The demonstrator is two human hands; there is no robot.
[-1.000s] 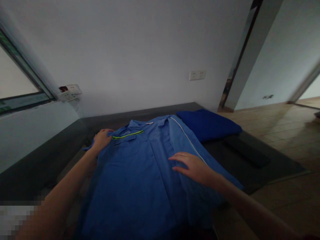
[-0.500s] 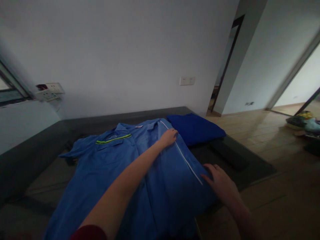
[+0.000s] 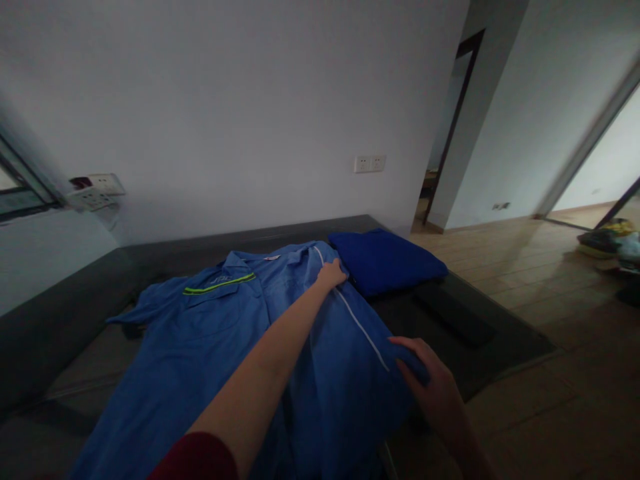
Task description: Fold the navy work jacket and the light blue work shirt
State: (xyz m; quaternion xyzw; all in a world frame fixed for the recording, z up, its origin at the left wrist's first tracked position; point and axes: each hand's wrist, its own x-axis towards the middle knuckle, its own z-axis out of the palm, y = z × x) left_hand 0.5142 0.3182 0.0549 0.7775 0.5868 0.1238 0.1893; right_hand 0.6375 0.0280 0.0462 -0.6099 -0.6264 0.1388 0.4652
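Observation:
A blue work shirt (image 3: pixel 215 360) lies spread out, its collar at the far end. A yellow-green stripe runs above its left pocket, and white piping runs down its right side. My left hand (image 3: pixel 333 272) is closed on the cloth near the right shoulder, beside the piping. Lower down, my right hand (image 3: pixel 423 373) pinches the shirt's right edge between thumb and fingers, with a fold of cloth showing there. My left forearm crosses over the shirt and hides part of its front.
The shirt lies on a dark table-like surface (image 3: pixel 505 327). Beside its shoulder sits a folded darker blue cloth (image 3: pixel 390 260), with a dark flat object (image 3: pixel 453 313) in front of it. A white wall with sockets (image 3: pixel 370 164) stands behind; wooden floor (image 3: pixel 520 267) lies to the right.
My right hand has closed on the shirt's edge, where its fingers were looser before. My left hand has stayed at the shoulder. The view has shifted slightly.

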